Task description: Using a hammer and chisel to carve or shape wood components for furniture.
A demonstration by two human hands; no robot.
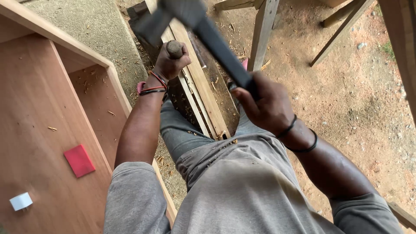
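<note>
Right hand point(266, 104) grip closed round the dark handle of a raised hammer point(203, 26), left hand point(170, 63) grip closed round a wooden-handled chisel point(174, 48) stood on a pale plank point(197, 76); open wooden cabinet point(47, 112) at left holds a red block point(79, 160).

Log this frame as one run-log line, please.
left hand: grips chisel handle upright on wooden strip | right hand: holds dark hammer raised | wood chips on lap

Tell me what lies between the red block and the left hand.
In the head view, the cabinet's raised side wall stands between the red block and the left hand, which grips a wooden handle.
</note>
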